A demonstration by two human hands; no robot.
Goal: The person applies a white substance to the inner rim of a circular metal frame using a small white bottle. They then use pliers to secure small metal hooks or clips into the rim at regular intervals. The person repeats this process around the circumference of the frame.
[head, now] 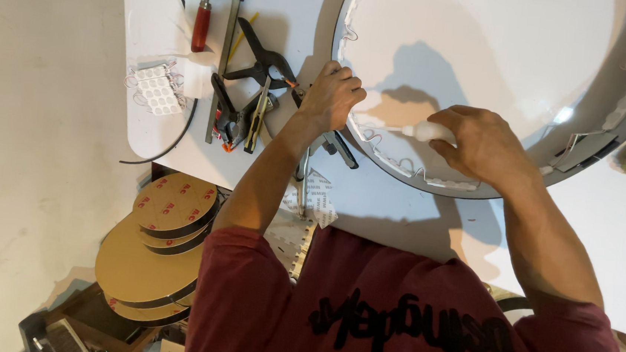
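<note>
Two bare hands work over a white table that fills the upper part of the view. Largest on it is a big round white panel with a grey metal rim, lined along its inner wall with a wavy chain of small white light modules. Lower left, off the table, lies a stack of brown round tape rolls. Near the table's left edge stands a long grey bar clamp with a red handle, beside it black spring clamps with orange tips, and further left a loose bundle of white modules. The left hand is curled closed, pressing down at the rim's left edge. The right hand is closed around a small white squeeze bottle, its nozzle pointing left, just above the modules on the rim's near side
</note>
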